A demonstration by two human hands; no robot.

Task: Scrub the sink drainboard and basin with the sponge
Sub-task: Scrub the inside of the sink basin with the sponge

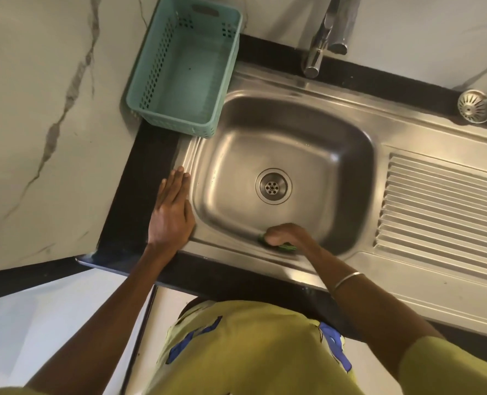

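Note:
The steel sink basin (236, 155) lies in the middle of the view, with its round drain (273, 186) at the bottom. A ribbed drainboard (441, 203) runs off to the right. My right hand (286, 235) grips a green sponge (285, 247) against the basin's near wall; most of the sponge is hidden under the fingers. My left hand (172, 209) rests flat, fingers straight, on the sink's left rim and the black counter beside it.
A teal plastic basket (151, 89) stands on the counter at the basin's back left corner. A chrome tap (323, 38) rises behind the basin. A loose metal strainer (475, 106) lies at the back right. White marble wall flanks the black counter (134, 189).

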